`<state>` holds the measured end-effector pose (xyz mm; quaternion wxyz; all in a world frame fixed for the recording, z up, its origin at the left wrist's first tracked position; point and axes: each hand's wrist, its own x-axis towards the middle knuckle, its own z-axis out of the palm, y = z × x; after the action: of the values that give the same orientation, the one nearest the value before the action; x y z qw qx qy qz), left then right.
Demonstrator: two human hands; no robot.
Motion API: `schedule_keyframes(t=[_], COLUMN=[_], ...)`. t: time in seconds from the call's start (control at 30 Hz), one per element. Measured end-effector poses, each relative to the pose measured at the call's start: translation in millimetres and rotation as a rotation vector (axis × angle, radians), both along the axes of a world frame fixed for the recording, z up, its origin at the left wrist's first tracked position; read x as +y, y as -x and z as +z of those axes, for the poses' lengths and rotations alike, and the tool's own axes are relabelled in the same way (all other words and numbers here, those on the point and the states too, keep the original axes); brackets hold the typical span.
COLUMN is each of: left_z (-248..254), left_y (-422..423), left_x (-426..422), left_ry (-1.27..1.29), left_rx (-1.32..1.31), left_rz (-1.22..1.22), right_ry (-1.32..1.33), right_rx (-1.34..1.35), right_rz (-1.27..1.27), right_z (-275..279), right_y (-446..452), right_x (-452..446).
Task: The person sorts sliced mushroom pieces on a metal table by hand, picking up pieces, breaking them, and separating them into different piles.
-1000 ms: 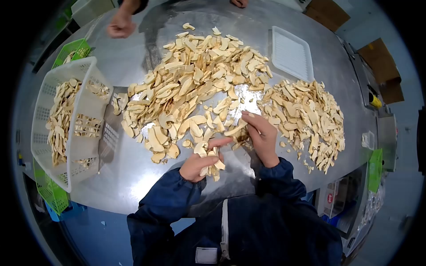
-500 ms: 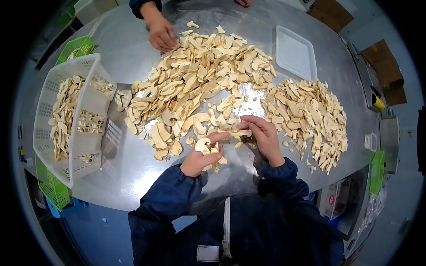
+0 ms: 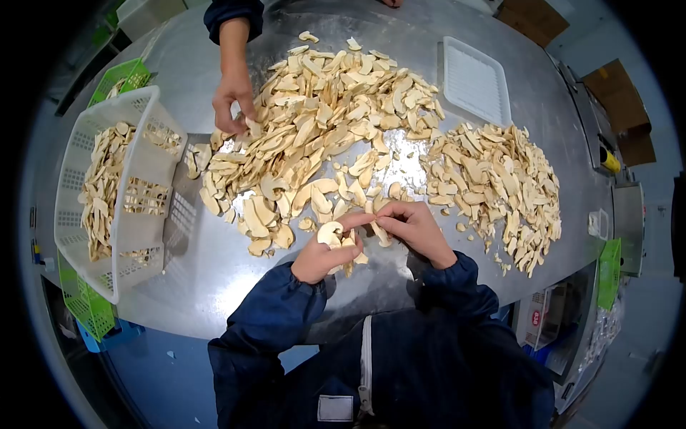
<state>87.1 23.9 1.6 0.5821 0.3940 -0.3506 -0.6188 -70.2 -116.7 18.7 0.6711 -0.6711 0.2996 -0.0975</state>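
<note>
My left hand (image 3: 321, 252) is wrapped round several pale mushroom slices (image 3: 331, 234), its index finger stretched toward the right. Fingertips of my right hand (image 3: 416, 227) are pinched beside that index finger, touching or very near a slice (image 3: 381, 233) between the hands. What the right fingertips hold is too small to tell. Beyond the hands spreads a large pile of slices (image 3: 307, 121) on the metal table (image 3: 207, 286). A second pile (image 3: 500, 186) of smaller slices lies to the right.
A white basket (image 3: 143, 236) with slices stands at the left, near green baskets (image 3: 87, 300). A white tray (image 3: 475, 82) lies at the back right. Another person's hand (image 3: 234, 96) touches the large pile's left edge. Cardboard boxes (image 3: 618, 107) are at the far right.
My right hand has moved left, closer to my left fingertips, and the slice between them now points downward. The other person's hand has come down along the pile's left side.
</note>
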Motion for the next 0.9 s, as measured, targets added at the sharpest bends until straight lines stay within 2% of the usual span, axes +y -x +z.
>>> schedule_keyframes(t=[0.07,0.13,0.23,0.27,0.4,0.5,0.53,0.63,0.9], left_z=[0,-1,-3,-3,1,4,2,-1,-4], left_y=[1,0,-4,-5,-4,-3,-3,-3,1], left_x=[0,2,4,5,5,3,3,1,1], left_ry=[0.004,-0.05,-0.078,-0.077,-0.074,-0.053,-0.05,0.003,0.057], left_rx=[-0.03,0.071,0.17,0.195,0.179,0.119,0.107,-0.003,-0.153], left_rz=[0.007,0.009,0.074,0.109,0.17,0.188,0.181,0.163,0.09], right_ry=[0.055,0.142,0.102,0.086,-0.005,0.083,0.189,0.341,0.359], right_rx=[-0.002,-0.033,-0.03,0.061,-0.09,0.04,0.058,0.075,0.103], right_rz=[-0.013,-0.032,-0.233,-0.217,-0.187,-0.007,0.031,0.045,0.11], right_z=[-3,-9,-10,-4,6,12,11,13,0], right_y=[0,0,2,5,4,5,5,4,2], right_x=[1,1,-3,-8,-4,-4,-4,-1,4])
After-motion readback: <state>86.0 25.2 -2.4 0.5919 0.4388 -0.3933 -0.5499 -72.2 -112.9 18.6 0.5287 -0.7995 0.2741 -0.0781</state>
